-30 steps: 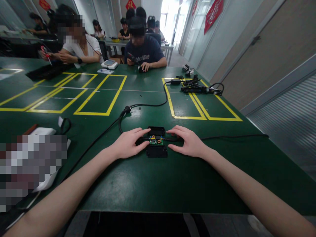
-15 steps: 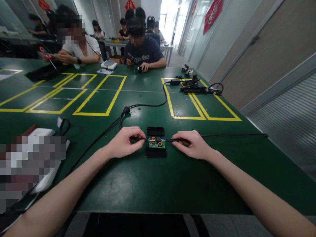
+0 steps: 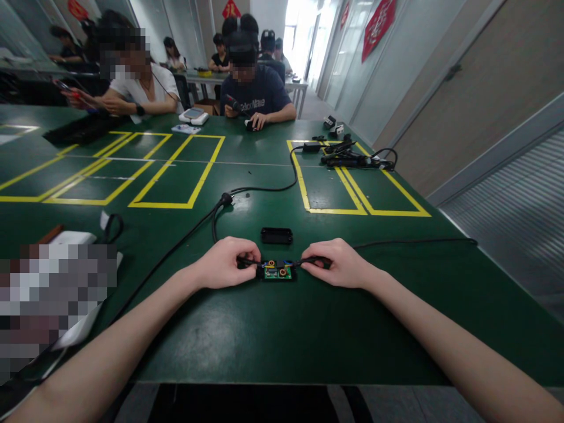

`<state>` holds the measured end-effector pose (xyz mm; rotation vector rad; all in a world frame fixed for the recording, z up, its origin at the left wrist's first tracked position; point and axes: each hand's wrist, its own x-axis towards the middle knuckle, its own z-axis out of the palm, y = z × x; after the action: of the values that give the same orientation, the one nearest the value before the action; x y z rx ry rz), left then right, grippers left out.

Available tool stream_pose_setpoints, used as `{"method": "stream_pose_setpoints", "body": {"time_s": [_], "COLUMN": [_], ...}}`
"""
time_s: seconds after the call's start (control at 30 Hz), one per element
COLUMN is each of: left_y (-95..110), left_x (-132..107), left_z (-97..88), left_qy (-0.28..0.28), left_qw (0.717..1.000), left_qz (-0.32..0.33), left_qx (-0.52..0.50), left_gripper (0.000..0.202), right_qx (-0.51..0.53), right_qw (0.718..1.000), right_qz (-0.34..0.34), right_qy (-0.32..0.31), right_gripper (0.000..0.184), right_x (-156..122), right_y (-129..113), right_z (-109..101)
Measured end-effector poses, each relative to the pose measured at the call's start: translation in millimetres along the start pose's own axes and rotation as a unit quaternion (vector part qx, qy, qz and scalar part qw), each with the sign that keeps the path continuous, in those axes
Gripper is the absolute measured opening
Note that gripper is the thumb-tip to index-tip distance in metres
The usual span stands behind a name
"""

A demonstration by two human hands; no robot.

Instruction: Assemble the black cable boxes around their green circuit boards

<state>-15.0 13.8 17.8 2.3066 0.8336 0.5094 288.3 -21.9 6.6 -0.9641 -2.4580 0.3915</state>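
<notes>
On the far shirt (image 3: 268, 97) we see pale letters, not surely readable. The middle far sign (image 3: 231, 9) seems 福; the right banner's (image 3: 378, 28) writing is unclear.

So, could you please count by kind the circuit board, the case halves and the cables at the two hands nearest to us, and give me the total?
Circuit board: 1
Rear case half and lower case half, mostly hidden under the board: 2
Left cable in the left hand, right cable in the right hand: 2
Total: 5
</notes>
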Motion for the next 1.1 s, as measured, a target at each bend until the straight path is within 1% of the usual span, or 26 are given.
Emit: {"method": "stream_pose_setpoints", "body": {"time_s": [0.13,0.2,0.4,0.57,0.73,0.87,1.1], "left_y": [-5.3,-6.9,-5.1,-2.2,-2.9,-4.0,-4.3], "left_x": [1.2,1.6,1.9,1.8,1.6,1.8,1.4], "left_z": [1.1,1.6,4.6,5.7,6.2,7.5,7.8], "left_qy": [0.038,0.045,0.048,0.044,0.045,0.043,0.044], "left_qw": [0.997,0.995,0.99,0.989,0.99,0.991,0.991], "left_qz": [-0.013,-0.007,0.014,0.023,0.024,0.03,0.035], "left_qx": [0.062,0.088,0.131,0.138,0.133,0.122,0.121], "left_gripper": [0.011,0.009,0.005,0.006,0.005,0.01,0.01], "right_qx": [-0.039,-0.041,-0.052,-0.048,-0.046,-0.045,-0.035], "right_qw": [0.998,0.998,0.998,0.997,0.998,0.998,0.999], "right_qz": [0.037,0.045,-0.001,-0.04,-0.034,-0.038,-0.027], "right_qy": [0.019,0.022,0.035,0.047,0.035,0.036,0.026], "right_gripper": [0.018,0.019,0.018,0.017,0.018,0.019,0.018], "right_x": [1.7,2.2,3.7,5.5,5.0,5.1,4.9], "right_y": [4.5,6.8,8.0,7.0,7.5,7.5,7.7], "right_z": [5.3,7.5,9.0,9.0,8.4,8.0,7.4]}}
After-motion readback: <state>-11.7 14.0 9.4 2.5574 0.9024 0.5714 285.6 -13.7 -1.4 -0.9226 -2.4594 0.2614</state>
